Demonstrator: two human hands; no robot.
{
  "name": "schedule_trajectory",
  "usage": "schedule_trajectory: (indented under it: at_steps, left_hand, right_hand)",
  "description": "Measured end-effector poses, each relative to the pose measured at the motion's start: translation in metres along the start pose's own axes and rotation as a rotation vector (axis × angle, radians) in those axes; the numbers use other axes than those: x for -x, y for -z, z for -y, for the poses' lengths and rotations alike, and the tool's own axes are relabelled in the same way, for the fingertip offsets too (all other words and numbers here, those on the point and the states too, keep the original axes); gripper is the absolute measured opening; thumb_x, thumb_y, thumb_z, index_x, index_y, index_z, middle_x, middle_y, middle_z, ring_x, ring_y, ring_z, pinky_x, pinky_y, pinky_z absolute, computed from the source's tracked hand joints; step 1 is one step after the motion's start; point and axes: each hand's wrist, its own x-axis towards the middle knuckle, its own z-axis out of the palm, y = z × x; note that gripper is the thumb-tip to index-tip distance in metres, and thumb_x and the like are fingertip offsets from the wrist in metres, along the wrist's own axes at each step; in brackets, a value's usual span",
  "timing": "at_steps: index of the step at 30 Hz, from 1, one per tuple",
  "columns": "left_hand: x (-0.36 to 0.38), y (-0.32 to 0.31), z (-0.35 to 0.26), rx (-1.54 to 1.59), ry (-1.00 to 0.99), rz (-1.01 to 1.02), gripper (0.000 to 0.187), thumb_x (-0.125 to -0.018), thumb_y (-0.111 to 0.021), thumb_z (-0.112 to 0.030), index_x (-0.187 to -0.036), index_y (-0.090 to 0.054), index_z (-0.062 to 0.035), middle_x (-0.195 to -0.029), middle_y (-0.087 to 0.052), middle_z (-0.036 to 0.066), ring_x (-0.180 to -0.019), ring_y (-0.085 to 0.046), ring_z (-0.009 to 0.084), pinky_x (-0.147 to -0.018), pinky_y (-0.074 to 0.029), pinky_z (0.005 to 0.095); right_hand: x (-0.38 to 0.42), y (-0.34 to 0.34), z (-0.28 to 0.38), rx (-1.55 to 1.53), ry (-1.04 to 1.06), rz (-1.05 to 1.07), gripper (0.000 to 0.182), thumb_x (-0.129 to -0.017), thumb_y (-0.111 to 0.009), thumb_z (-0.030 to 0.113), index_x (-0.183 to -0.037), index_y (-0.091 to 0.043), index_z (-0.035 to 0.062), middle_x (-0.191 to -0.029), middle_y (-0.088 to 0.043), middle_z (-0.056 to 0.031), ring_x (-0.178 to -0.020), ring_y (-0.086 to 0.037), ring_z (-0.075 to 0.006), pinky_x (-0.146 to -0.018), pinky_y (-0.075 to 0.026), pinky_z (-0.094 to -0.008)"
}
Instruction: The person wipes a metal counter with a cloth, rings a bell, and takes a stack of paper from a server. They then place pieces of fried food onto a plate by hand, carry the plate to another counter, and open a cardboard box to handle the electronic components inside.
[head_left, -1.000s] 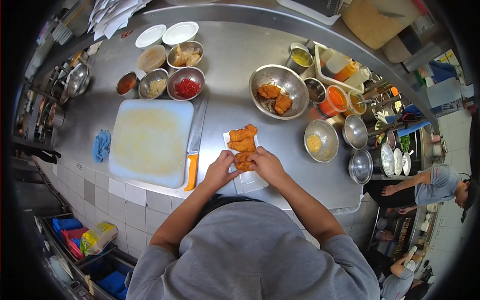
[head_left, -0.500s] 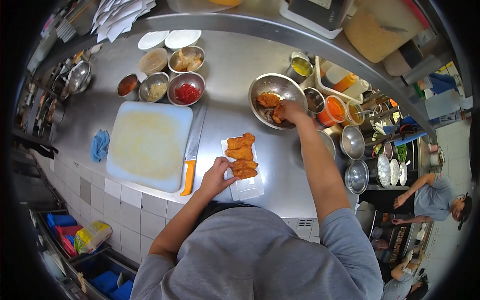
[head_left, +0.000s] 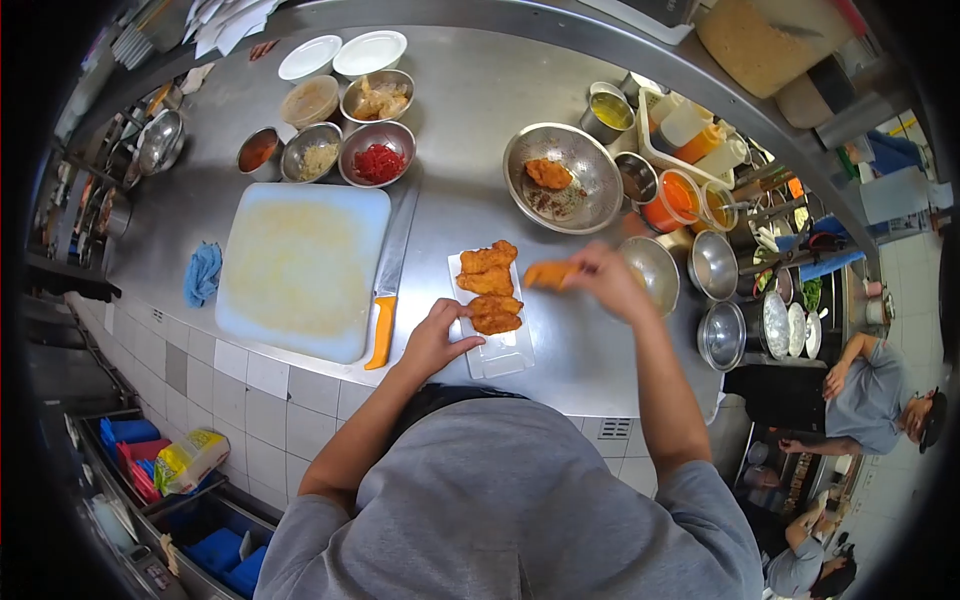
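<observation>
My right hand grips a piece of fried chicken, slightly blurred, just right of a white rectangular plate. On that plate several fried chicken pieces lie in a row, its near end bare. At the plate's left edge rests my left hand, thumb and fingers apart, fingertips by the nearest piece. Another fried chicken piece sits in a steel bowl farther back, with dark seasoning flecks beside it.
Left of the plate are a white cutting board, an orange-handled knife and a blue cloth. Bowls of ingredients, such as a red one, stand behind. Sauce tubs and empty steel bowls line the right. A co-worker stands at far right.
My right hand has come out of the steel bowl toward the plate, carrying a fried chicken piece. One piece stays in the bowl. My left hand remains at the plate's edge.
</observation>
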Motion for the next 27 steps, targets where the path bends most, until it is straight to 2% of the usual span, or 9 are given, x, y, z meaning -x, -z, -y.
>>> schedule_trajectory:
  at_steps: [4,7,9,11,15,19,21,23,27]
  left_hand:
    - [0.007,-0.001,-0.011,0.055,0.073,0.084,0.05,-0.074,-0.084,-0.031,-0.111,-0.06,-0.0089,-0.109,-0.059,0.01,-0.092,-0.064,0.0275,-0.078,-0.052,0.0366]
    - [0.006,-0.01,-0.008,-0.052,-0.118,0.001,0.045,-0.076,-0.082,-0.029,-0.109,-0.061,-0.0086,-0.107,-0.06,0.009,-0.089,-0.064,0.027,-0.075,-0.053,0.0367]
    - [0.006,-0.014,-0.005,-0.106,-0.101,0.029,0.041,-0.078,-0.08,-0.028,-0.108,-0.061,-0.0086,-0.105,-0.06,0.009,-0.087,-0.065,0.0273,-0.074,-0.053,0.0369]
    - [0.006,-0.016,-0.002,-0.157,-0.083,0.045,0.037,-0.079,-0.079,-0.027,-0.107,-0.062,-0.0087,-0.104,-0.061,0.008,-0.085,-0.065,0.0277,-0.072,-0.054,0.0371]
    - [0.007,-0.014,-0.005,-0.18,-0.09,0.049,0.031,-0.082,-0.075,-0.024,-0.107,-0.062,-0.0095,-0.1,-0.062,0.008,-0.083,-0.065,0.0287,-0.069,-0.054,0.0375]
    - [0.007,-0.01,-0.011,-0.163,-0.063,0.05,0.029,-0.083,-0.075,-0.022,-0.105,-0.063,-0.0087,-0.101,-0.063,0.009,-0.086,-0.065,0.0288,-0.073,-0.054,0.0369]
    - [0.008,-0.01,-0.012,-0.144,-0.026,0.057,0.029,-0.082,-0.076,-0.02,-0.105,-0.063,-0.0082,-0.102,-0.063,0.009,-0.091,-0.066,0.0291,-0.076,-0.053,0.0362]
    - [0.008,-0.01,-0.009,-0.097,-0.058,-0.006,0.027,-0.086,-0.072,-0.026,-0.104,-0.064,-0.0081,-0.099,-0.063,0.008,-0.081,-0.065,0.0282,-0.069,-0.053,0.0365]
    - [0.011,-0.006,-0.01,-0.072,-0.034,-0.066,0.026,-0.087,-0.072,-0.025,-0.105,-0.064,-0.0078,-0.099,-0.063,0.009,-0.077,-0.064,0.0278,-0.068,-0.052,0.0361]
  right_hand:
    - [0.045,-0.091,0.006,-0.116,0.046,0.204,0.025,-0.079,-0.075,0.015,-0.102,-0.07,0.0071,-0.098,-0.064,-0.0124,-0.092,-0.064,-0.0287,-0.083,-0.051,-0.0355]
    - [0.051,-0.119,0.013,-0.099,0.0,0.207,0.025,-0.078,-0.077,0.015,-0.099,-0.067,0.0063,-0.097,-0.064,-0.0119,-0.089,-0.064,-0.0273,-0.079,-0.052,-0.0352]
    - [0.05,-0.122,0.015,-0.176,-0.18,0.154,0.024,-0.078,-0.078,0.016,-0.093,-0.063,0.0054,-0.095,-0.063,-0.0107,-0.086,-0.064,-0.0258,-0.077,-0.052,-0.0349]
    - [0.05,-0.123,0.014,-0.14,-0.138,0.112,0.024,-0.078,-0.078,0.016,-0.091,-0.061,0.0048,-0.093,-0.063,-0.01,-0.084,-0.064,-0.0247,-0.076,-0.052,-0.0345]
    - [0.034,-0.094,0.018,-0.148,-0.084,0.049,0.024,-0.08,-0.078,0.017,-0.089,-0.06,0.0043,-0.086,-0.06,-0.0083,-0.079,-0.062,-0.0216,-0.073,-0.051,-0.0331]
    - [-0.04,-0.043,-0.018,-0.152,0.036,-0.308,0.016,-0.086,-0.07,0.015,-0.098,-0.066,0.0045,-0.094,-0.065,-0.0103,-0.081,-0.063,-0.024,-0.073,-0.051,-0.0343]
    - [-0.087,-0.014,-0.028,-0.041,-0.074,-0.408,0.024,-0.088,-0.068,0.017,-0.107,-0.067,0.0038,-0.105,-0.067,-0.0152,-0.091,-0.065,-0.031,-0.081,-0.051,-0.0387]
    - [-0.133,-0.006,-0.064,0.242,-0.09,-0.474,0.035,-0.088,-0.067,0.023,-0.115,-0.066,0.0009,-0.105,-0.069,-0.019,-0.097,-0.066,-0.0321,-0.089,-0.051,-0.0389]
    - [-0.186,-0.011,-0.103,0.363,-0.327,-0.355,0.055,-0.078,-0.077,0.036,-0.117,-0.066,-0.001,-0.111,-0.067,-0.0222,-0.108,-0.063,-0.0359,-0.099,-0.047,-0.0419]
